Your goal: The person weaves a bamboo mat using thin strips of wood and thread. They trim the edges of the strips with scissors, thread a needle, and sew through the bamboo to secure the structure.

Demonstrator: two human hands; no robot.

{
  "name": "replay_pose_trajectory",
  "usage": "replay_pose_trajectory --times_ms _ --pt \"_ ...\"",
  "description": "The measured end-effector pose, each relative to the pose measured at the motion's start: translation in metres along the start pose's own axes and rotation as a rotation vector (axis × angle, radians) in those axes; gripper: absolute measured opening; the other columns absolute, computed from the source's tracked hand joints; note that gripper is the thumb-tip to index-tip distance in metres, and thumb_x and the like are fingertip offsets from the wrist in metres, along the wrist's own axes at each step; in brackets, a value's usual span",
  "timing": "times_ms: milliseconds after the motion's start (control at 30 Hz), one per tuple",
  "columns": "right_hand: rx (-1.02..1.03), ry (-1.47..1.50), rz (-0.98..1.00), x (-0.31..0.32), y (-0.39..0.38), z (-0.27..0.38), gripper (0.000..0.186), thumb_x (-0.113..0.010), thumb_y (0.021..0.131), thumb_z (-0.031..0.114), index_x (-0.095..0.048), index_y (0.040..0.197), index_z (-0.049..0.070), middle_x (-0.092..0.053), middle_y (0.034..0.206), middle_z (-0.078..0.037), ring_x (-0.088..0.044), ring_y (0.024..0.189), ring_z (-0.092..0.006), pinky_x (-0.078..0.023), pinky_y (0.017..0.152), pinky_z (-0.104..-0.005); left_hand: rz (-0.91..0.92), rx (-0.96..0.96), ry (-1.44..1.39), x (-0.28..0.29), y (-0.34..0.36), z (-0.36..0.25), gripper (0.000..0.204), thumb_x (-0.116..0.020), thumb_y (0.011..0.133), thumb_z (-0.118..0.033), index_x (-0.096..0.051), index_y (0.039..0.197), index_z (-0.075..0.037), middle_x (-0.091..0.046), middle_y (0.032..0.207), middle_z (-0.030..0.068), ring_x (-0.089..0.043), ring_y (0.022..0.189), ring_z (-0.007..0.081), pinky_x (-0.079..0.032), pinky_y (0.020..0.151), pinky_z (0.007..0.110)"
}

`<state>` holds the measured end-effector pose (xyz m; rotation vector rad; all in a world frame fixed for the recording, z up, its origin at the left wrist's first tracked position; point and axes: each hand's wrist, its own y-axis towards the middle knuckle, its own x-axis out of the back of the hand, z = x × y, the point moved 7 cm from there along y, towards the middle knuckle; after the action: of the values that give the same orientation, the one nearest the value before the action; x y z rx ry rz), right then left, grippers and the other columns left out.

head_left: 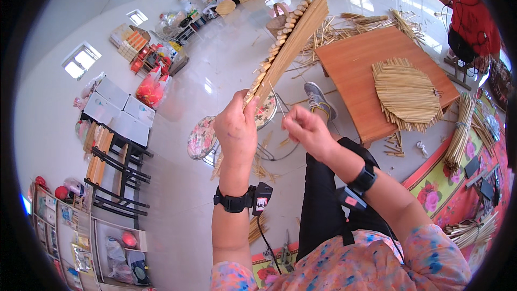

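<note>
My left hand (235, 126) is closed around the near end of a panel of straw stalks (296, 43) laid side by side, raised in front of me and slanting up to the right. The stalks' cut ends form a stepped row along its left edge. Close by on the right, my right hand (308, 133) is closed in a pinch. A thin pale strand (277, 97) runs from its fingers toward the panel; whether it is thread or a needle I cannot tell. A rounded straw mat (407, 94) lies on the low wooden table (350, 75).
Two flower-patterned round stools (202, 137) stand beyond my hands. Loose straw (334, 37) litters the floor behind the table, and tied straw bundles (460, 129) lie at right on a floral mat (431, 199). Another person in red (473, 21) is at far right. Folding tables (118, 110) stand left.
</note>
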<state>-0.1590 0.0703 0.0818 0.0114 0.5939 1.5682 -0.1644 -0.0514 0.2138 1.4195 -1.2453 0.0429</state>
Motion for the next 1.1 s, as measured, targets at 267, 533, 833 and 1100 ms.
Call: replay_pose_trajectory --times_ms 267,533,833,1100 --pt "-0.01 -0.205 -0.494 0.066 0.006 0.012 0.02 -0.058 0.094 0.019 -0.054 0.108 0.006 -0.062 0.108 -0.006 -0.062 0.068 -0.0108 -0.047 0.057 -0.0255 0.011 -0.036 -0.008 -0.009 -0.005 -0.007 0.019 -0.063 0.089 -0.016 -0.063 0.101 -0.003 -0.066 0.076 0.0166 -0.065 0.067 0.033 -0.049 0.06 0.037" --pt "0.169 -0.483 -0.391 0.024 0.036 0.056 0.018 -0.069 0.082 0.016 -0.063 0.09 0.001 -0.067 0.073 -0.01 -0.062 0.058 -0.0182 -0.05 0.058 -0.0321 0.013 -0.074 -0.017 -0.015 -0.008 -0.014 0.02 -0.063 0.089 -0.017 -0.064 0.102 -0.002 -0.065 0.076 0.0189 -0.065 0.066 0.0332 -0.048 0.06 0.038" --pt "0.315 -0.611 -0.199 0.023 0.02 0.052 0.007 -0.063 0.086 0.008 -0.06 0.086 0.001 -0.061 0.07 -0.007 -0.052 0.056 -0.0124 -0.041 0.052 -0.0285 -0.014 -0.047 -0.092 -0.017 -0.01 -0.012 0.02 -0.063 0.089 -0.016 -0.064 0.102 -0.001 -0.065 0.075 0.0181 -0.064 0.066 0.0322 -0.048 0.062 0.036" --pt "0.158 -0.875 -0.311 0.089 -0.027 0.012 0.016 -0.066 0.081 0.012 -0.063 0.096 0.006 -0.063 0.086 -0.013 -0.063 0.065 -0.0258 -0.05 0.064 -0.0363 -0.034 -0.005 -0.006 -0.002 -0.001 -0.008 0.016 -0.062 0.089 -0.014 -0.065 0.102 -0.003 -0.066 0.077 0.0173 -0.066 0.067 0.0306 -0.049 0.061 0.036"
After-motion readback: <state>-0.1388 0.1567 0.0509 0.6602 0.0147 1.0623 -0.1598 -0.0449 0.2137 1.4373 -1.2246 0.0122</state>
